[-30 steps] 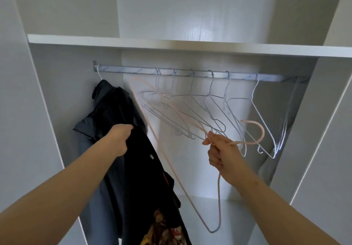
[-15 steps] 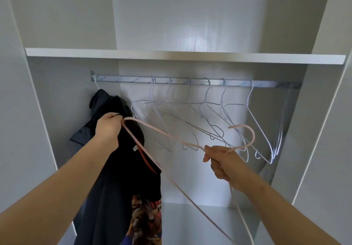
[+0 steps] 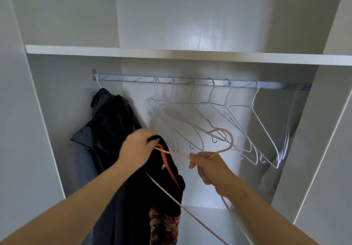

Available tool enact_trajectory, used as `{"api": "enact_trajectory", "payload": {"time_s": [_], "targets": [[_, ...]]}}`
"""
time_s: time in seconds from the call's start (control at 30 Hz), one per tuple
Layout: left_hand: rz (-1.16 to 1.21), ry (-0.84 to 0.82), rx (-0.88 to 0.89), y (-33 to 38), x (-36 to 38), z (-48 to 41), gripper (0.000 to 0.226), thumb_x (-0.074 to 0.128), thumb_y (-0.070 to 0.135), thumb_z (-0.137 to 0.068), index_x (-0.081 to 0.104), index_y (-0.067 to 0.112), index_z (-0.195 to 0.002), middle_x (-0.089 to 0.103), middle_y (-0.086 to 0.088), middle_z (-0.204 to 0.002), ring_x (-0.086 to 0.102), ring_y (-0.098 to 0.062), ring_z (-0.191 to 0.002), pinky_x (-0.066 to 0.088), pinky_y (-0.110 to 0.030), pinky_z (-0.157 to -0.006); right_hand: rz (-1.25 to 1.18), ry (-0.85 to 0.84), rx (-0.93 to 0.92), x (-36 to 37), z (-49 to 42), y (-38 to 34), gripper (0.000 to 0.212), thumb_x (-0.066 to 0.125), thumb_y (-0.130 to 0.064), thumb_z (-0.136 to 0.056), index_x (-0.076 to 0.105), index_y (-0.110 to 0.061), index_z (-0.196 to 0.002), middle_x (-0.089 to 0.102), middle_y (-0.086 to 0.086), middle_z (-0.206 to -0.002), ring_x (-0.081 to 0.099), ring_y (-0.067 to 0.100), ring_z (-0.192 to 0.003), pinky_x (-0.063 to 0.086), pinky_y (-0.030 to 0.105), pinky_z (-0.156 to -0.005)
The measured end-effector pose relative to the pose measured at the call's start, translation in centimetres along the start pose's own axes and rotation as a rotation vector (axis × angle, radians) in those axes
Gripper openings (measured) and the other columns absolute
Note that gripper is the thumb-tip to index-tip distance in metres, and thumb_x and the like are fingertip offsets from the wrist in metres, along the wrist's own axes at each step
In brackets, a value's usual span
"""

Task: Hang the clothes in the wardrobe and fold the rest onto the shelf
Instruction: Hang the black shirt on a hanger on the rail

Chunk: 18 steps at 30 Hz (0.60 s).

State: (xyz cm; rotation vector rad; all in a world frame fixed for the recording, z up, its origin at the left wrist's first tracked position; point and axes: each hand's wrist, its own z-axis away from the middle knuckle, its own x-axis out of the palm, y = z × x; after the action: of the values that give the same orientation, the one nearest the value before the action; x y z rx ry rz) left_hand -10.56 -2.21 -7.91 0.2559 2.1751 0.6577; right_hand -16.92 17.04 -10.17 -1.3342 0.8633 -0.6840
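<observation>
My right hand (image 3: 208, 165) grips a pale pink wire hanger (image 3: 226, 140) just below its hook, which points up and left. My left hand (image 3: 138, 148) pinches the collar of a black garment (image 3: 165, 183) with orange trim and a patterned lower part. One arm of the pink hanger reaches into that collar by my left fingers. A dark grey jacket (image 3: 103, 126) hangs from a white hanger at the left end of the metal rail (image 3: 133, 78).
Several bare white wire hangers (image 3: 238, 122) hang along the rail's middle and right end. A white shelf (image 3: 171, 53) runs above the rail. The wardrobe's white side panels stand left and right, its floor (image 3: 205, 222) below.
My left hand has moved right and down with the black garment's collar, closer to my right hand. The pink hanger's arm now meets the collar.
</observation>
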Motion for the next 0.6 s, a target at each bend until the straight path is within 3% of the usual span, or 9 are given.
{"api": "enact_trajectory", "payload": {"time_s": [0.13, 0.23, 0.27, 0.37, 0.43, 0.5, 0.6], "targets": [[0.26, -0.135, 0.093, 3.1, 3.0, 2.3, 0.013, 0.063, 0.005, -0.083, 0.073, 0.013, -0.084, 0.06, 0.017, -0.072, 0.058, -0.007, -0.078, 0.041, -0.016, -0.074, -0.04, 0.005, 0.057, 1.5, -0.3, -0.3, 0.032, 0.053, -0.009, -0.088, 0.056, -0.009, -0.057, 0.031, -0.005, -0.036, 0.022, 0.007, -0.03, 0.017, 0.016, -0.034], [0.499, -0.185, -0.027, 3.8, 3.4, 2.4, 0.027, 0.059, 0.007, -0.087, 0.067, 0.03, -0.075, 0.066, 0.018, -0.071, 0.061, 0.0, -0.074, 0.047, -0.017, -0.078, -0.146, 0.05, 0.104, 1.1, -0.3, -0.3, 0.025, 0.05, -0.003, -0.081, 0.059, -0.005, -0.057, 0.029, -0.002, -0.038, 0.02, 0.009, -0.031, 0.016, 0.015, -0.034], [0.506, -0.194, 0.015, 3.7, 3.2, 2.3, 0.026, 0.058, 0.01, -0.089, 0.067, 0.031, -0.078, 0.067, 0.016, -0.075, 0.062, -0.001, -0.077, 0.049, -0.021, -0.08, -0.161, 0.072, 0.088, 0.6, -0.4, -0.4, 0.023, 0.05, -0.002, -0.08, 0.058, -0.003, -0.058, 0.029, -0.001, -0.037, 0.02, 0.009, -0.03, 0.015, 0.015, -0.034], [0.09, -0.132, 0.394, 2.9, 2.2, 1.0, 0.017, 0.054, 0.026, -0.092, 0.071, 0.026, -0.091, 0.069, 0.014, -0.086, 0.059, -0.006, -0.087, 0.044, -0.028, -0.086, -0.151, 0.102, -0.009, -1.0, -0.6, -0.9, 0.024, 0.05, -0.001, -0.08, 0.052, -0.003, -0.056, 0.029, 0.0, -0.035, 0.02, 0.011, -0.03, 0.016, 0.015, -0.036], [-0.16, -0.185, 0.582, 2.7, 1.9, 0.0, 0.023, 0.05, 0.036, -0.093, 0.068, 0.027, -0.104, 0.069, 0.015, -0.099, 0.057, -0.008, -0.102, 0.038, -0.031, -0.097, -0.141, 0.112, -0.062, -1.9, -0.7, -1.2, 0.035, 0.048, -0.002, -0.083, 0.044, -0.008, -0.049, 0.03, 0.001, -0.034, 0.022, 0.012, -0.031, 0.018, 0.015, -0.036], [-0.307, -0.236, 0.577, 2.6, 2.1, -0.2, 0.031, 0.041, 0.046, -0.094, 0.059, 0.031, -0.114, 0.067, 0.013, -0.104, 0.059, -0.01, -0.102, 0.042, -0.031, -0.091, -0.159, 0.124, -0.102, -2.3, -0.7, -1.3, 0.036, 0.05, -0.002, -0.084, 0.043, -0.008, -0.049, 0.034, 0.002, -0.035, 0.026, 0.012, -0.03, 0.022, 0.014, -0.035], [-0.304, -0.146, 0.539, 2.7, 3.0, -0.3, 0.032, 0.038, 0.052, -0.093, 0.06, 0.031, -0.103, 0.066, 0.009, -0.092, 0.062, -0.01, -0.085, 0.049, -0.029, -0.071, -0.178, 0.221, -0.241, -2.7, -0.4, -1.5, 0.031, 0.057, -0.004, -0.085, 0.051, -0.006, -0.055, 0.048, 0.003, -0.039, 0.041, 0.014, -0.033, 0.033, 0.019, -0.036]]}}
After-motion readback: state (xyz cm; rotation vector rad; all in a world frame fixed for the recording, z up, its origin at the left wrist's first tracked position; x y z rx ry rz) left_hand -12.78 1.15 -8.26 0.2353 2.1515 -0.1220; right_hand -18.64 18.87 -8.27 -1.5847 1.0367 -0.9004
